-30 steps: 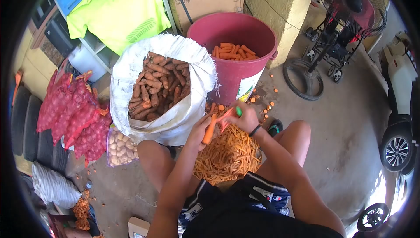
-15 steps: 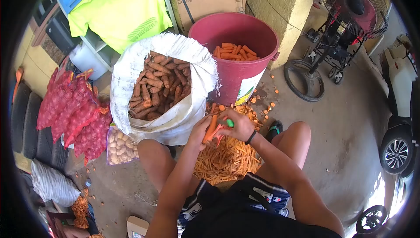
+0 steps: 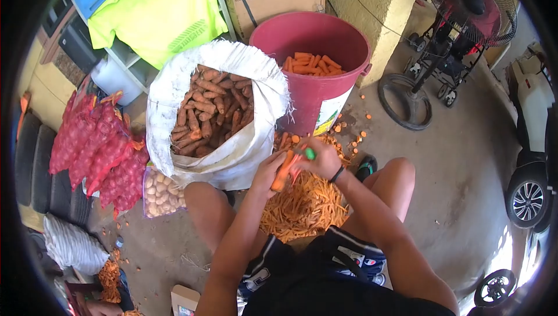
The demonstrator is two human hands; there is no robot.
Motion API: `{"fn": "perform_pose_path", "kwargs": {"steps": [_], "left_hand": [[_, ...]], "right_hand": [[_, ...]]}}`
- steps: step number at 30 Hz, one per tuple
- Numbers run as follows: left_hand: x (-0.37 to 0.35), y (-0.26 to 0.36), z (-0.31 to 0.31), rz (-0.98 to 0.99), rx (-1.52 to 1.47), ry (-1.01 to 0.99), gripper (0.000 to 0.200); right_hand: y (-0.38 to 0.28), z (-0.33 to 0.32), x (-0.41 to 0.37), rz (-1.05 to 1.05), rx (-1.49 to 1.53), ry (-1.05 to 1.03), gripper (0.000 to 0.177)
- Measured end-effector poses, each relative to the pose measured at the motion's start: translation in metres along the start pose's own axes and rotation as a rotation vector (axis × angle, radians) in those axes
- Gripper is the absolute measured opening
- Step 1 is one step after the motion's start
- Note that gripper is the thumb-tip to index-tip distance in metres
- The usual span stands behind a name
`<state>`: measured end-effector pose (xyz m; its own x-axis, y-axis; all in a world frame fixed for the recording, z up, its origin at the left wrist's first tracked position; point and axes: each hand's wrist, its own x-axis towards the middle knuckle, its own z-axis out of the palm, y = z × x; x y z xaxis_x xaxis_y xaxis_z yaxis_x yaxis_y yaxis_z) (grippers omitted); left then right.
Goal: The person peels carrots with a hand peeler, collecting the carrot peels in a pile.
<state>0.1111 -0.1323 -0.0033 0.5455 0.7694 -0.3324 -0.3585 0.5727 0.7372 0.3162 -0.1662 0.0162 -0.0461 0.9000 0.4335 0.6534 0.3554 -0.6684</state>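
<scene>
My left hand (image 3: 269, 172) is closed round an orange carrot (image 3: 283, 171), held at a slant. Against the carrot, my right hand (image 3: 321, 159) grips a peeler (image 3: 310, 153) with a green end and a red part. Beneath both hands lies a heap of orange peelings (image 3: 305, 208) on the floor. Unpeeled brownish carrots (image 3: 203, 107) fill the open white sack (image 3: 165, 101) ahead on the left. Behind the hands, a tall red bin (image 3: 302, 92) holds peeled carrots (image 3: 314, 64).
Red mesh bags (image 3: 93, 147) and a bag of pale produce (image 3: 163, 194) stand at the left beside tyres (image 3: 43, 159). A fan (image 3: 471, 5) and a stroller are at the upper right. Carrot ends dot the floor. Another person's arm shows at the lower left.
The carrot has tilted and its lower end shows more. My right hand with the peeler has shifted slightly up and right along it.
</scene>
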Motion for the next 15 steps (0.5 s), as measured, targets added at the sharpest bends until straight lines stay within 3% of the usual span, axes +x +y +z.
{"fn": "perform_pose_path", "kwargs": {"steps": [1,5,8,11,15], "left_hand": [[-0.002,0.0,0.001,-0.035,0.078,0.121,0.035],[-0.003,0.007,0.001,-0.044,0.046,0.056,0.033],[0.002,0.009,-0.003,-0.03,-0.05,0.036,0.032],[0.0,0.006,0.005,0.0,-0.036,0.075,0.032],[-0.012,0.012,0.005,-0.059,0.093,0.058,0.032]], "right_hand": [[0.014,-0.005,0.007,0.124,-0.009,0.024,0.057],[0.038,-0.025,0.016,0.358,-0.147,0.177,0.059],[0.005,-0.007,0.001,0.034,0.035,0.112,0.062],[-0.022,-0.001,-0.007,-0.049,-0.023,-0.057,0.061],[0.017,-0.014,0.006,0.057,-0.073,0.039,0.065]]}}
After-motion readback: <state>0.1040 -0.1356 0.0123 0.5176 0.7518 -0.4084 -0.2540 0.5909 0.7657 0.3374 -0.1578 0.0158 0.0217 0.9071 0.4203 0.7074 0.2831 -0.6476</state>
